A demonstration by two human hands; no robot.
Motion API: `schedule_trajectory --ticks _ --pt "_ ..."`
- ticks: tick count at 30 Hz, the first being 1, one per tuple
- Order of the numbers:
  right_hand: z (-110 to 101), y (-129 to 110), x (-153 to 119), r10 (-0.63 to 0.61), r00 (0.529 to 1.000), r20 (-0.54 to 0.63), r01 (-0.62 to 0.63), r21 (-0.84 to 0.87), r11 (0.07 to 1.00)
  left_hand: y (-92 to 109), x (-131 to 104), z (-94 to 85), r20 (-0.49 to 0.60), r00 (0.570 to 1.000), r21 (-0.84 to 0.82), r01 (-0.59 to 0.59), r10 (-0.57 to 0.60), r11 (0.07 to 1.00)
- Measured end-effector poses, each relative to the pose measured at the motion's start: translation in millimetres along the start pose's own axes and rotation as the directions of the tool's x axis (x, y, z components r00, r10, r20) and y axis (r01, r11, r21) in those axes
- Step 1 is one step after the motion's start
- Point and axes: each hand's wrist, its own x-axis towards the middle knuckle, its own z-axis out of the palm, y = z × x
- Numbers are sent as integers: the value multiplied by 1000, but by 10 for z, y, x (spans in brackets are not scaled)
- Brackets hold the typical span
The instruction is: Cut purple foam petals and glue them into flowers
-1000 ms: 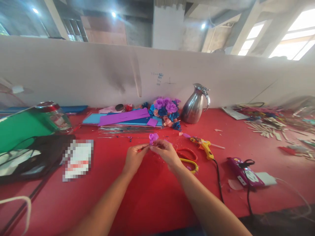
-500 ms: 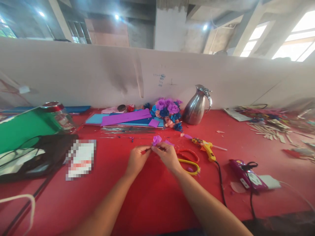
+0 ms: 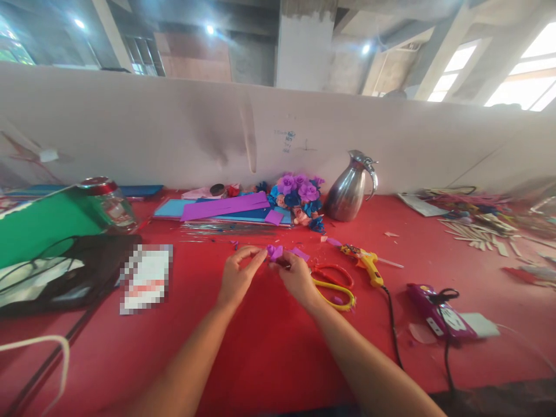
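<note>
The purple flower (image 3: 274, 253) is left of the steel jug (image 3: 347, 188) and nearer the person. The right hand (image 3: 299, 281) pinches it from below, apparently to steady it; the left hand (image 3: 237, 279) has thumb and forefinger almost together at its edge, whether gripping I cannot tell. The glue gun (image 3: 369, 267) lies in front of the jug, probably for easy reach; the flower bunch (image 3: 299, 190) sits just left of it, likely out of the way.
</note>
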Motion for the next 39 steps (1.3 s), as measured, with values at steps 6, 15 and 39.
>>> schedule_trajectory --ticks 6,15,39 --pt "28 -13 -10 22 999 36 -23 29 999 -3 9 4 34 998 16 -61 61 998" --pt "28 0 -7 59 992 113 -67 70 995 -21 0 16 60 998 -97 12 -6 995" --pt "25 62 15 5 979 204 -30 120 992 -37 12 21 66 988 -270 154 -141 951"
